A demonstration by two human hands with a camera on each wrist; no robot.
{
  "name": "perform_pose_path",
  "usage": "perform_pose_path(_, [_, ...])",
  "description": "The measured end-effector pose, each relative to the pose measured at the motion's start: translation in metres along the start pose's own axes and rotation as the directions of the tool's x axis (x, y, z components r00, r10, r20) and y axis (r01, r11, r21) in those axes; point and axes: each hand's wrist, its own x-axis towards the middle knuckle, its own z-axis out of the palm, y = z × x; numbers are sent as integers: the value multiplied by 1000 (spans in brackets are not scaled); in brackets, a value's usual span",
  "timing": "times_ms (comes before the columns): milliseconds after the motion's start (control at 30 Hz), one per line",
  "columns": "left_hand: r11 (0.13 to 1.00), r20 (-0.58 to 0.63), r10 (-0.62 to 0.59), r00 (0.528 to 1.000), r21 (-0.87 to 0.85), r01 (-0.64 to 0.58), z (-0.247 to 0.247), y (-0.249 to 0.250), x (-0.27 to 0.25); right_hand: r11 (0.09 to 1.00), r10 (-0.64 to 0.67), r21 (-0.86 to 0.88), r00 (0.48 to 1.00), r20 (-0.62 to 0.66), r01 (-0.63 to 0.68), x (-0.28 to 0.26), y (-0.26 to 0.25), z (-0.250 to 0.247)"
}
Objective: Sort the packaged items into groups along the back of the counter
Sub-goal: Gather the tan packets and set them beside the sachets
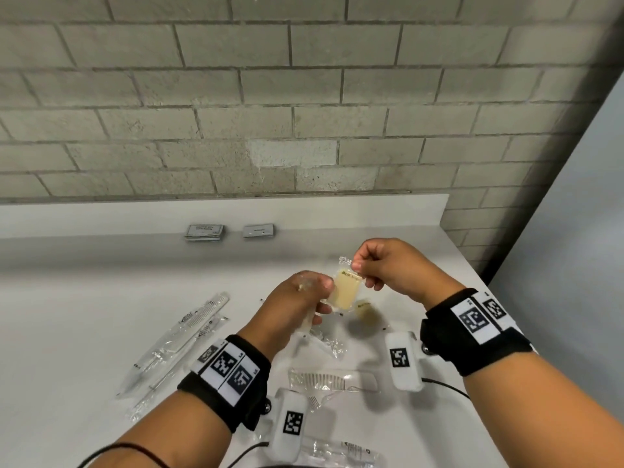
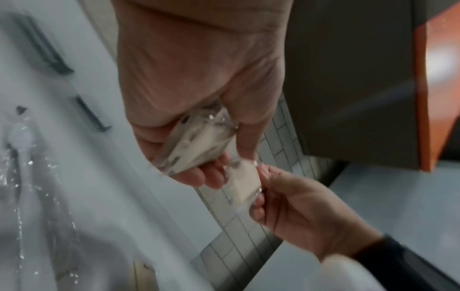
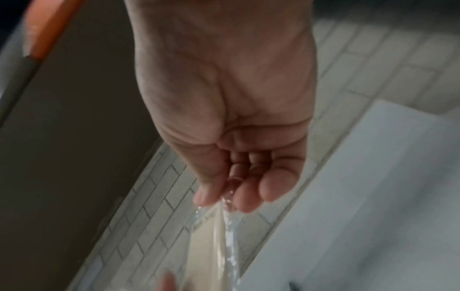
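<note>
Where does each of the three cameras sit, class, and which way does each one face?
Head: worn on the head, facing forward and down at the counter and brick wall; both forearms show, the left hand and right hand gripping one soap packet.
Left wrist: under the left wrist, facing along the palm to its fingers, with the right hand beyond.
Right wrist: under the right wrist, facing along the palm to its fingertips pinching the wrapper.
Shared: all three views show the soap packet.
</note>
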Motion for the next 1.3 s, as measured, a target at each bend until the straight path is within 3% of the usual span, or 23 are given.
perform_pose_path(67, [999, 30, -23, 999, 48, 22, 5, -1, 1, 998, -3, 62, 1000, -29, 5, 4, 1, 3])
perform_pose_path(167, [995, -20, 14, 1000, -96, -16, 12, -2, 2, 971, 5, 239, 997, -76, 13, 5, 3, 8])
perform_pose_path(300, [979, -55, 24, 998, -203, -35, 15, -4, 7, 936, 68, 346, 998, -3, -63, 2, 15, 15])
perform_pose_path(433, [964, -57, -92, 994, -256, 74, 15, -9, 12, 929, 125, 356, 991, -42, -102, 10, 26, 14])
perform_pose_path(500, [917, -83, -209, 974, -362, 166, 11, -13, 15, 919, 183, 364, 981, -59, -149, 18, 38, 7])
perform_pose_path(567, [829, -84, -328, 941, -504, 244, 2, -18, 17, 934, 267, 267, 960, -82, -236, 23, 52, -3])
perform_pose_path(633, [773, -53, -373, 926, -569, 279, -7, -22, 16, 918, 377, 163, 924, -66, -362, 28, 68, -6])
perform_pose_path(700, [770, -29, -370, 929, -570, 289, -13, -26, 16, 872, 489, 60, 871, -51, -486, 32, 80, -3])
perform_pose_path(767, [784, -25, -356, 934, -552, 284, -15, -27, 16, 805, 550, -234, 834, -52, -545, 36, 88, 4])
perform_pose_path(800, [792, -40, -351, 936, -546, 274, -16, -27, 15, 763, 532, -373, 841, -104, -528, 39, 91, 6])
perform_pose_path(833, [796, -57, -346, 936, -546, 261, -16, -27, 15, 719, 445, -518, 879, -169, -463, 39, 89, 7])
perform_pose_path(867, [799, -81, -340, 937, -550, 242, -16, -28, 15, 751, 360, -520, 912, -196, -407, 39, 83, 7])
perform_pose_path(933, [806, -112, -323, 940, -553, 211, -17, -29, 17, 922, 256, -254, 952, -169, -293, 37, 69, 7])
perform_pose_path(967, [810, -115, -305, 945, -553, 195, -17, -30, 18, 968, 241, -57, 967, -76, -246, 32, 58, 11])
perform_pose_path(1000, [817, -108, -275, 955, -550, 173, -16, -30, 18, 971, 219, 89, 975, 47, -223, 26, 44, 16])
perform_pose_path(1067, [820, -70, -202, 977, -558, 130, -12, -26, 17, 960, 151, 201, 967, 205, -193, 19, 30, 28])
perform_pose_path(1200, [834, -69, -173, 983, -542, 108, -7, -21, 15, 982, 129, 128, 990, 58, -136, 19, 25, 40])
perform_pose_path(1300, [842, -90, -168, 982, -530, 96, -11, -21, 11, 978, 124, 170, 992, -23, -118, 19, 22, 34])
